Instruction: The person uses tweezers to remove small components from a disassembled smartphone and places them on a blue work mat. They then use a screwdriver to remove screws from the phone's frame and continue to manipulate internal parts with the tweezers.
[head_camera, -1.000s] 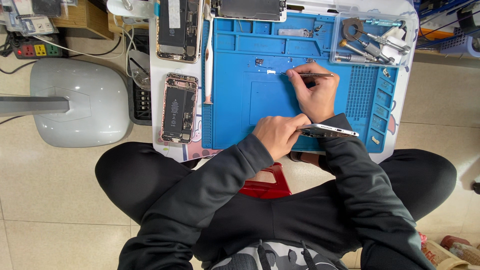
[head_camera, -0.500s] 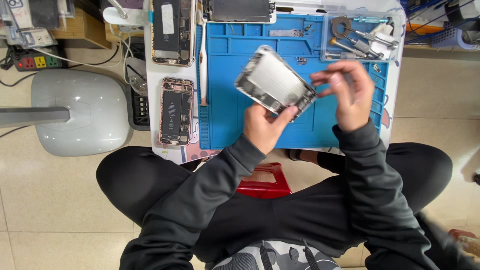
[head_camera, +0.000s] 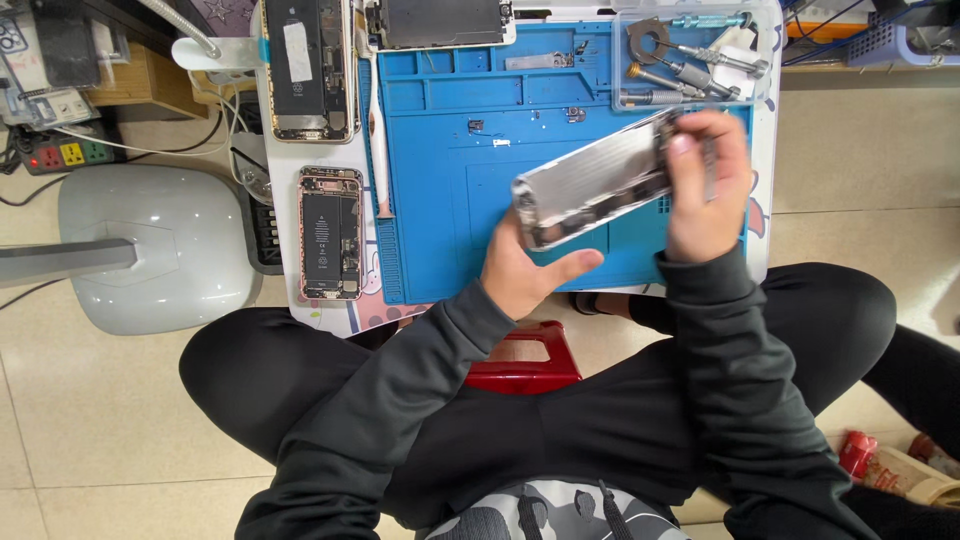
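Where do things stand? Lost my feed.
Left hand and right hand both grip the phone shell, lifted above the blue mat. Nothing in the way.

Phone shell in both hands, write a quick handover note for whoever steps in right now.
Left hand: holds the silver phone shell from below at its near end, lifted off the blue mat.
Right hand: fingers grip the shell's far end.
Two opened phones lie left of the mat: one near, one farther back. Tools sit in the clear tray, top right.
Done: shell is off the mat, in hand.
Left: small screws and parts on the mat remain loose; what goes into the shell cannot be told.
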